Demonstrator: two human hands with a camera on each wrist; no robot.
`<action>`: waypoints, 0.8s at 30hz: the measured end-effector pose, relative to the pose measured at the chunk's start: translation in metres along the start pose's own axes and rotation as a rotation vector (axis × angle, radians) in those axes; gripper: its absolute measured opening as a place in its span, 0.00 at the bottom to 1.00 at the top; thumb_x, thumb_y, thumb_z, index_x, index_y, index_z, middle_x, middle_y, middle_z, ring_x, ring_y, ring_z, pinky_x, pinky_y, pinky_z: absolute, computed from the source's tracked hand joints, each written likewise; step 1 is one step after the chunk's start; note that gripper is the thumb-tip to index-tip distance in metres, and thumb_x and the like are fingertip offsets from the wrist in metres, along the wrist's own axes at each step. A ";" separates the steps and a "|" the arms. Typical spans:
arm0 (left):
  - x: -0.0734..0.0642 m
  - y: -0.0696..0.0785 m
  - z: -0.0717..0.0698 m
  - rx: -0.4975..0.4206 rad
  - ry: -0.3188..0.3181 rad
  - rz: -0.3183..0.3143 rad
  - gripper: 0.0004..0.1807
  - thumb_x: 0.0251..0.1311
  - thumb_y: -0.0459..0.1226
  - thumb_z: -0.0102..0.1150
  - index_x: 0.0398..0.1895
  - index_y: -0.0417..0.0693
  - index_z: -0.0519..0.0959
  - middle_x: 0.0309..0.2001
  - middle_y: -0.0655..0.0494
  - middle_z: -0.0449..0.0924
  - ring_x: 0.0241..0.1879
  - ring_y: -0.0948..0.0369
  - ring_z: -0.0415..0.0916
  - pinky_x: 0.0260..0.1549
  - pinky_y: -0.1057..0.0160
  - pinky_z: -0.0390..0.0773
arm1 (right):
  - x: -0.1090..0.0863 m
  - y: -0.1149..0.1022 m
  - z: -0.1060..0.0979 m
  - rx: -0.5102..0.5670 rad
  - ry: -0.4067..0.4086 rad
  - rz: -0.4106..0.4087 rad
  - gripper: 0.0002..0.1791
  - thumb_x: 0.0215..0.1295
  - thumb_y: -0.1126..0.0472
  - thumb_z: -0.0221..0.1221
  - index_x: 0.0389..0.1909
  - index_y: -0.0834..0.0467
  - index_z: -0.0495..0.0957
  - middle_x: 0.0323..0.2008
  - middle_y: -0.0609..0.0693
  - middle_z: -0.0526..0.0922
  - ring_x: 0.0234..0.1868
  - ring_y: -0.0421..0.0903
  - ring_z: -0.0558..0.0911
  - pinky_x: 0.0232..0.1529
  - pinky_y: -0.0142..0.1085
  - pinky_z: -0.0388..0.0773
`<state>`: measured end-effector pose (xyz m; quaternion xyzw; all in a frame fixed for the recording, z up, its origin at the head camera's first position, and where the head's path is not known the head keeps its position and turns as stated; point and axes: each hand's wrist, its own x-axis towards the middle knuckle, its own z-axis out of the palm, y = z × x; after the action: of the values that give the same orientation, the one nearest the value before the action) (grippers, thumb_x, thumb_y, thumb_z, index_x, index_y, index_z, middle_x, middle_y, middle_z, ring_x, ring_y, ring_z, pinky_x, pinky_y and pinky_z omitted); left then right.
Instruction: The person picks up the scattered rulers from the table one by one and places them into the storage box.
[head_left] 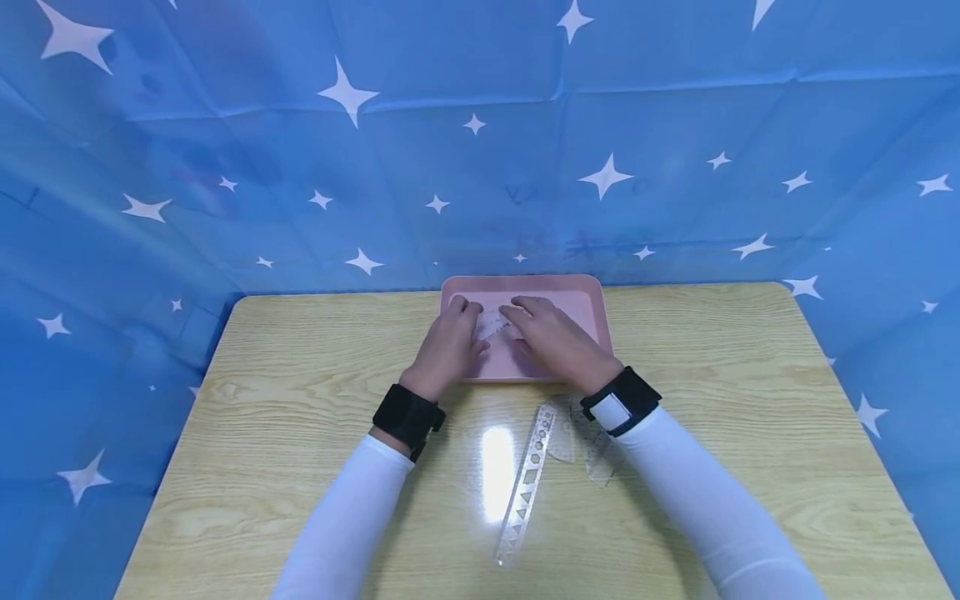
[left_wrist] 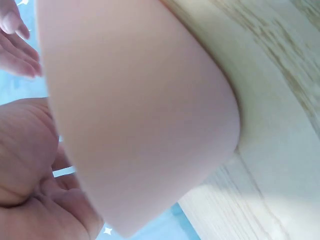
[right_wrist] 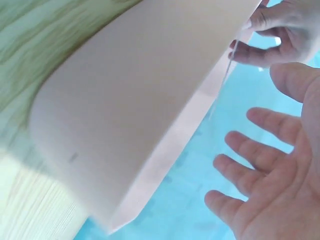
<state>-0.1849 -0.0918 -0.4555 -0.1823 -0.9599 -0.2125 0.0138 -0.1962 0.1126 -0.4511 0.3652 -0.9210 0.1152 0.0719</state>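
Blue star-printed cloth (head_left: 247, 158) stands at the left, behind and beside a wood-grain table (head_left: 300, 417). From that side the left hand (head_left: 447, 342) reaches over a pink tray (head_left: 523, 284) at the table's far edge. As the right wrist view shows, its fingers (right_wrist: 250, 54) pinch the edge of a clear plastic piece (head_left: 491, 324) with printed marks.

That piece is held above the tray, between the two hands: its left edge lies in the left fingers, and its right side comes just beside the right fingertips. Its exact outline cannot be told. It looks thin and light, probably stiff, smooth enough to slide and liable to crack if bent hard; a hold by the edges, thumb against fingers, would likely suit it best.

Next along, on the table in front of the tray, lies a clear ruler (head_left: 528, 485) with cut-out shapes, slanting. Beside its upper end is a clear protractor (head_left: 561, 433). Above these, the right hand (head_left: 558, 342) has its fingers spread and pinches nothing. Farthest right, another clear plate (head_left: 600, 458) lies partly under the right forearm.
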 end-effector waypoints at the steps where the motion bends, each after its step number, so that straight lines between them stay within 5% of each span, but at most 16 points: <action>1: 0.002 -0.001 0.001 0.000 -0.006 -0.005 0.27 0.62 0.35 0.71 0.61 0.32 0.75 0.54 0.38 0.74 0.48 0.48 0.77 0.50 0.52 0.82 | -0.001 0.002 0.001 -0.010 0.002 -0.001 0.26 0.71 0.61 0.64 0.67 0.64 0.74 0.62 0.65 0.79 0.65 0.60 0.78 0.69 0.49 0.73; 12: 0.016 -0.007 0.012 0.032 -0.050 -0.062 0.22 0.65 0.36 0.69 0.56 0.32 0.77 0.50 0.38 0.75 0.49 0.49 0.77 0.52 0.53 0.81 | -0.017 0.018 -0.005 0.006 -0.049 0.089 0.28 0.76 0.53 0.56 0.71 0.61 0.71 0.72 0.63 0.72 0.74 0.62 0.68 0.71 0.65 0.64; 24: 0.023 -0.008 0.020 0.064 -0.141 -0.097 0.23 0.68 0.40 0.66 0.57 0.31 0.76 0.52 0.37 0.75 0.49 0.51 0.78 0.53 0.56 0.82 | -0.046 0.037 -0.014 -0.057 -0.079 0.170 0.29 0.77 0.50 0.53 0.71 0.62 0.71 0.72 0.63 0.71 0.75 0.62 0.67 0.74 0.64 0.58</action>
<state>-0.2087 -0.0823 -0.4745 -0.1495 -0.9725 -0.1686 -0.0582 -0.1873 0.1727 -0.4538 0.2879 -0.9536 0.0799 0.0359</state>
